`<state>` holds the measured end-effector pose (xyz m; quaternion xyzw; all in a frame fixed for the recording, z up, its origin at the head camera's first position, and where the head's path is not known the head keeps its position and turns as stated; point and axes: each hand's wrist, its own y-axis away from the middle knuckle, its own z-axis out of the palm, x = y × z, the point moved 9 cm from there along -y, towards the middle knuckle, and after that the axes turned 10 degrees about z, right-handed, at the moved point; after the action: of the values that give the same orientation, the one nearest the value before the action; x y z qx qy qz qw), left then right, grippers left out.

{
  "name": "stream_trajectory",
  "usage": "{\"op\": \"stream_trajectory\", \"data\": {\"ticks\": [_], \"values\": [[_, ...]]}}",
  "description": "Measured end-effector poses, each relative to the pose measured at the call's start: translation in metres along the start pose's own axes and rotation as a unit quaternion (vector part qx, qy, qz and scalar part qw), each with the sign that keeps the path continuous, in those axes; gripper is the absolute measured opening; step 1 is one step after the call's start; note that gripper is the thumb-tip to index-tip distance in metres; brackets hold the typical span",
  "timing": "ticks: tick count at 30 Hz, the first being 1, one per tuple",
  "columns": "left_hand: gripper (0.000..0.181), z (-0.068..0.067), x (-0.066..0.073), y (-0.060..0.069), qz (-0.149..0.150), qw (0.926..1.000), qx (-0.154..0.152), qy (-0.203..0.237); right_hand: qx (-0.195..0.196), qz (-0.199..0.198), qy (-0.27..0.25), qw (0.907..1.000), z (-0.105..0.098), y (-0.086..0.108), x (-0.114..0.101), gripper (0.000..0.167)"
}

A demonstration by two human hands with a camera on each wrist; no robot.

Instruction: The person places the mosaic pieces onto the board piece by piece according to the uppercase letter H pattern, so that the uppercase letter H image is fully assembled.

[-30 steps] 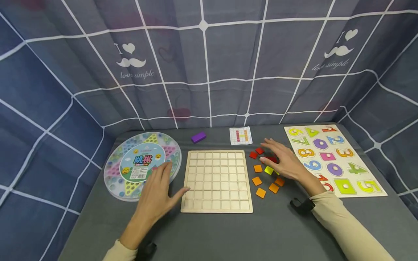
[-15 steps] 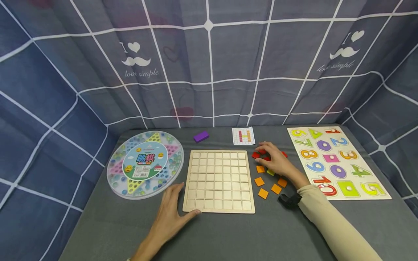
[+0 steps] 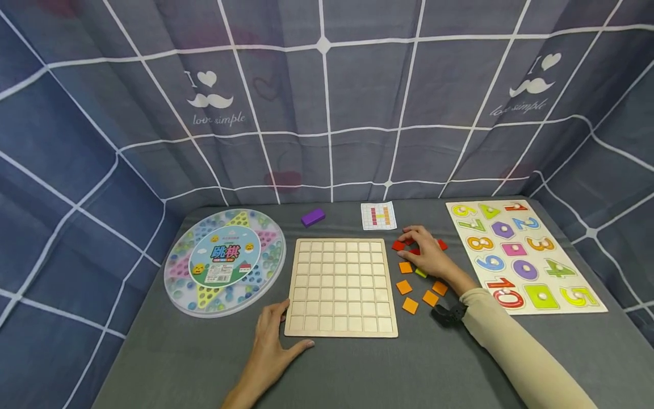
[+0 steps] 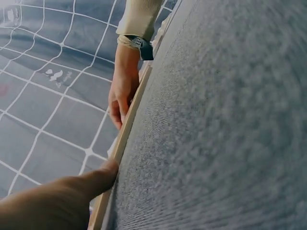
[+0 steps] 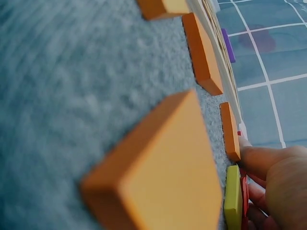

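A square wooden grid board [image 3: 341, 287] lies flat on the table. My left hand [image 3: 268, 346] is at its lower left corner, fingers along the left edge and thumb spread near the front edge. Right of the board, my right hand [image 3: 433, 260] reaches down among red tiles, its thumb and forefinger about a red tile [image 3: 397, 245] and appearing to pinch it. Another red tile [image 3: 443, 244] shows beyond the knuckles. A yellow-green tile [image 3: 421, 273] lies partly beneath the hand. Several orange tiles, including one orange tile [image 3: 410, 305], lie nearer me, some large in the right wrist view.
A small pattern card [image 3: 378, 216] and a purple block [image 3: 313, 217] lie behind the board. On the left is a round Chinese checkers set [image 3: 179, 289]; on the right, a number and shape puzzle board [image 3: 516, 227]. A grey-blue curtain [image 3: 357, 85] surrounds the table.
My left hand has moved from over the checkers set down to the board's lower left corner. My right hand has lowered leftward onto the red tiles, its fingers closing in.
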<state>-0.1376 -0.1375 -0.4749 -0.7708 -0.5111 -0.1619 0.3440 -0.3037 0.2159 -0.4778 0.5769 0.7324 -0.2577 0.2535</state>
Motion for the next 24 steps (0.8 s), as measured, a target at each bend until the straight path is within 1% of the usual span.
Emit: {"op": "stream_trajectory", "data": {"ticks": [7, 12, 19, 24], "values": [[0.1, 0.0008, -0.0005, -0.0013, 0.006, 0.9997, 0.004, -0.022, 0.017, -0.008, -0.002, 0.9998, 0.0007, 0.0005, -0.0005, 0.027], [0.101, 0.0001, -0.0018, -0.0032, 0.003, 0.9996, 0.011, -0.027, 0.015, -0.01, -0.009, 0.9998, 0.0016, 0.0012, -0.0006, 0.025], [0.096, -0.0012, -0.002, -0.0069, 0.006, 0.999, 0.023, -0.038, 0.013, -0.01, -0.02, 0.9997, 0.0011, 0.0017, -0.0006, 0.023], [0.095, -0.001, -0.0032, -0.0068, 0.005, 0.9989, 0.023, -0.041, 0.015, -0.007, -0.016, 0.9997, 0.0007, 0.0004, 0.0005, 0.023]]}}
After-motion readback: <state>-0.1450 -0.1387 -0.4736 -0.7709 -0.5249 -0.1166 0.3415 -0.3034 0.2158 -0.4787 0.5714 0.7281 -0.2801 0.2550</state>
